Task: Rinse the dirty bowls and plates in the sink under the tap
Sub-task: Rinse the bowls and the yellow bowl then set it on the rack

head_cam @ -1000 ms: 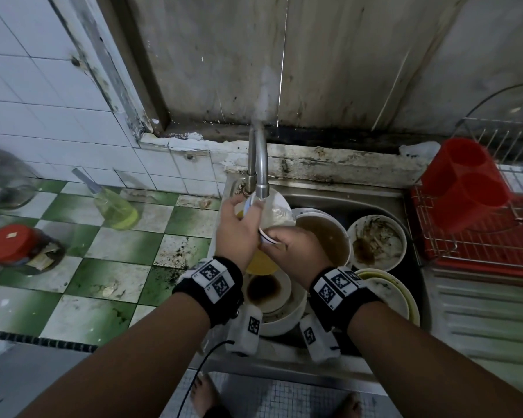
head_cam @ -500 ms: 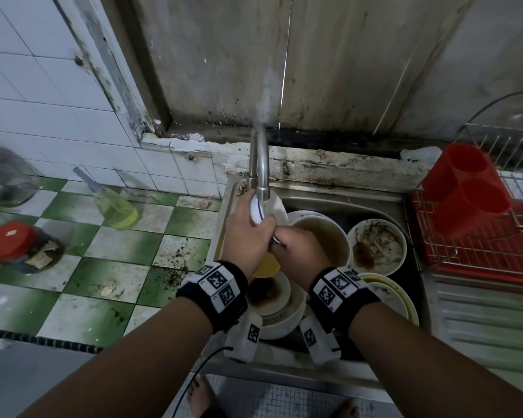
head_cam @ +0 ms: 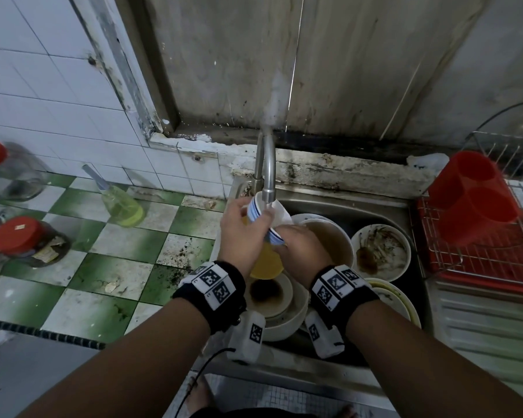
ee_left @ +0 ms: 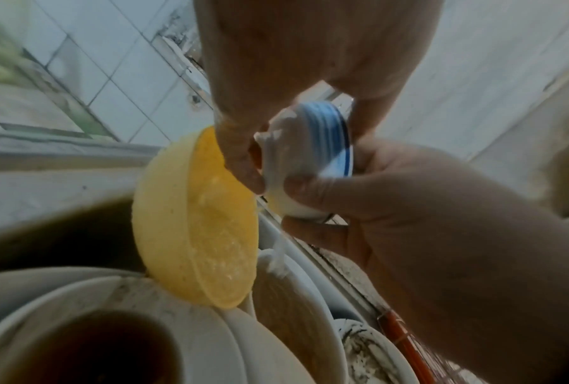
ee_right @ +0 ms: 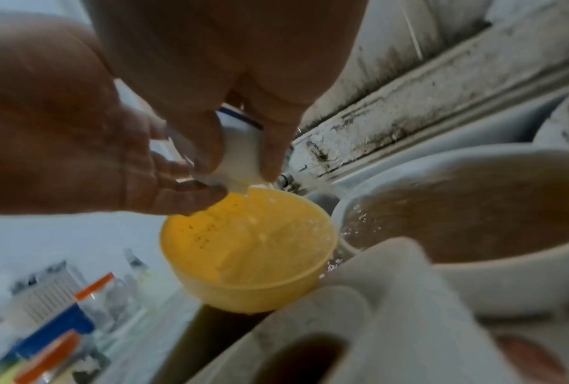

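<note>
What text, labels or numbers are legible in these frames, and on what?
No words or numbers can be read.
Wristbands: black-and-white square marker codes only, no letters.
Jar with red lid: paper label, too blurred to read.
Blue-and-orange packets in the right wrist view: print too blurred to read.
Bowls, tap, red holder: no markings visible.

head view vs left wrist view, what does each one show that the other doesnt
Only the head view shows the tap, the red rack and the green checked counter. Only the left wrist view shows both hands' fingers curled round the blue-striped bowl's base. Both show the left hand, right hand, that bowl, and the yellow bowl below.
</note>
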